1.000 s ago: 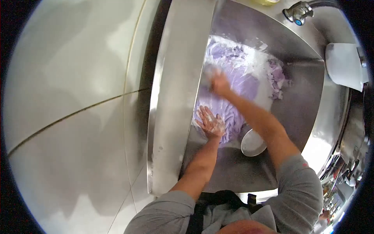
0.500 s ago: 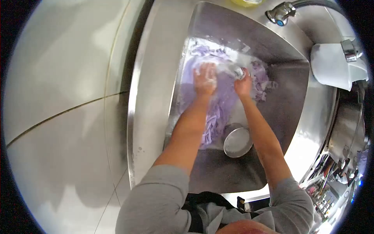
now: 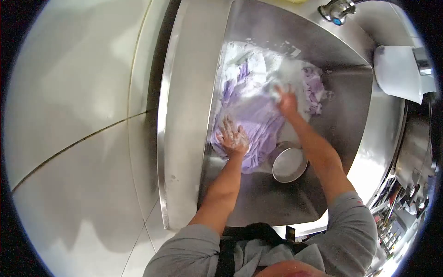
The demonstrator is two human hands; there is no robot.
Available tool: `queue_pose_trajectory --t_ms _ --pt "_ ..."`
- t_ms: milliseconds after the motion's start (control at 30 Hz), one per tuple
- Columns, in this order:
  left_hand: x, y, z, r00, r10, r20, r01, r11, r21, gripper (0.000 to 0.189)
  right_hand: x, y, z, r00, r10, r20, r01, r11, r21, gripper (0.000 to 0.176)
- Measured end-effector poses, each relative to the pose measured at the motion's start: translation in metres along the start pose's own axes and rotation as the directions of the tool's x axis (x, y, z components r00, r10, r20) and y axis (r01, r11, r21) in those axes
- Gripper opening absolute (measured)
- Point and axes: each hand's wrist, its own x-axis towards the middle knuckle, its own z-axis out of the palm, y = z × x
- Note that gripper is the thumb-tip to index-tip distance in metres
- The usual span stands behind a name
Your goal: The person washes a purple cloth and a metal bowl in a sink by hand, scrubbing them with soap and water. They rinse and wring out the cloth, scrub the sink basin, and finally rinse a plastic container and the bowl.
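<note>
A soapy purple cloth (image 3: 258, 115) lies wet and rumpled on the sink floor, with thick white suds (image 3: 260, 62) over its far part. My left hand (image 3: 234, 136) rests palm down on the cloth's near left part, fingers spread and flecked with foam. Over the foamy right side, my right hand (image 3: 287, 100) is blurred by motion. Its fingers seem bent around a small pale thing, too smeared to name. A bunched purple cloth piece (image 3: 314, 90) lies to the right of that hand. Near my right forearm a round metal bowl (image 3: 290, 165) sits tilted.
The deep steel sink (image 3: 344, 108) has a wide rim (image 3: 191, 120) on the left. A tap (image 3: 338, 11) is at the back right. A white plastic container (image 3: 398, 73) stands beyond the right rim, and utensils crowd the far right.
My left hand has drawn back toward me over the cloth. More suds and folds show at the far end. My right hand has shifted slightly and is now blurred; the camera view has moved a little.
</note>
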Motion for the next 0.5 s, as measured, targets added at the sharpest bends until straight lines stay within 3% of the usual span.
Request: queue_pose_trajectory --t_ms 33,100,167,200,233,300,333,500 --pt "0.002 0.008 -0.009 0.999 -0.034 0.015 0.034 0.999 0.000 0.061 -0.001 -0.021 -0.018 0.948 0.318 0.000 -0.318 0.945 0.073 0.049" --pt "0.001 0.008 -0.007 0.999 -0.043 0.025 0.043 0.999 0.004 0.063 0.002 -0.042 0.001 0.943 0.325 -0.066 -0.318 0.943 0.096 0.047" --pt "-0.007 0.006 -0.002 0.997 -0.056 -0.043 0.054 0.997 -0.047 0.063 0.033 -0.078 0.001 0.992 0.096 0.087 -0.079 0.979 -0.187 0.042" --pt "-0.007 0.004 0.000 0.993 -0.063 -0.097 0.055 0.995 -0.080 0.063 0.048 -0.096 0.000 0.983 0.000 0.184 0.055 0.954 -0.295 0.040" --pt "-0.007 0.005 0.005 0.994 -0.094 -0.053 0.093 0.996 -0.019 0.063 0.056 -0.107 -0.002 0.950 -0.088 0.300 0.204 0.900 -0.384 0.040" --pt "-0.015 0.002 0.004 0.995 -0.088 -0.035 0.088 0.996 -0.005 0.064 0.089 -0.101 -0.027 0.955 0.218 0.202 -0.204 0.975 -0.092 0.046" --pt "-0.011 0.002 0.001 0.997 -0.072 -0.034 0.072 0.997 -0.005 0.065 0.087 -0.109 -0.032 0.974 0.218 0.054 -0.209 0.967 -0.144 0.048" --pt "-0.009 0.001 -0.003 0.996 -0.068 0.054 0.070 0.997 -0.032 0.066 0.055 -0.055 -0.016 0.990 0.141 0.026 -0.131 0.963 -0.236 0.054"
